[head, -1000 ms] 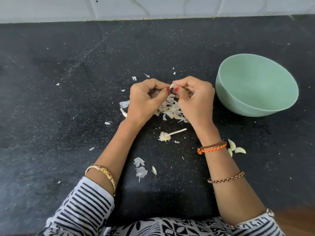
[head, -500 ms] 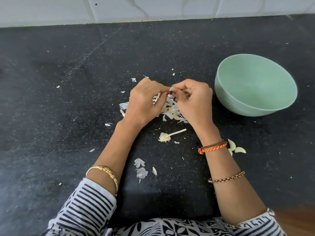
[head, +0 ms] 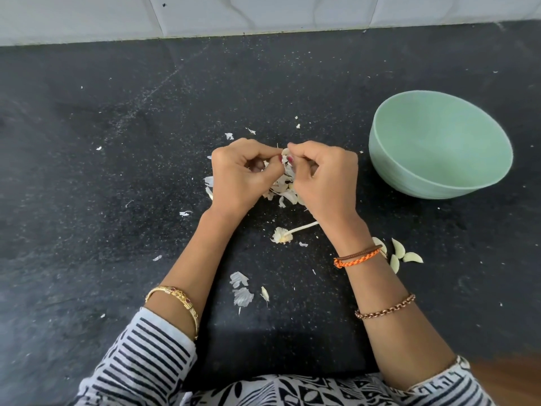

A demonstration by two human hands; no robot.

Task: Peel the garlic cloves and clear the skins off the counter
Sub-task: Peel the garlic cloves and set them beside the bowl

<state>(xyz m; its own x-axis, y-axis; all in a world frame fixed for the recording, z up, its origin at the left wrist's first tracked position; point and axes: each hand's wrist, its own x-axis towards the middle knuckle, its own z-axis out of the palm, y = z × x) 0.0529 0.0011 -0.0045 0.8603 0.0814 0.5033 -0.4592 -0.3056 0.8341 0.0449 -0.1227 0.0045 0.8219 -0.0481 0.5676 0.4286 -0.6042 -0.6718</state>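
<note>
Garlic clove [head: 284, 158] pinched between both hands, above skins [head: 282, 190] beside bowl [head: 439, 145].

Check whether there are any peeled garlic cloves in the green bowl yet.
No, the green bowl shows only its bare inside, while the peeled cloves lie on the counter beside the right wrist.

A black speckled stone counter [head: 87, 171] meets a pale tiled wall [head: 263, 13] (thin grout lines).

Both hands [head: 285, 177] pinch garlic clove [head: 284, 159] above skins [head: 282, 190] on counter [head: 117, 171]
</note>
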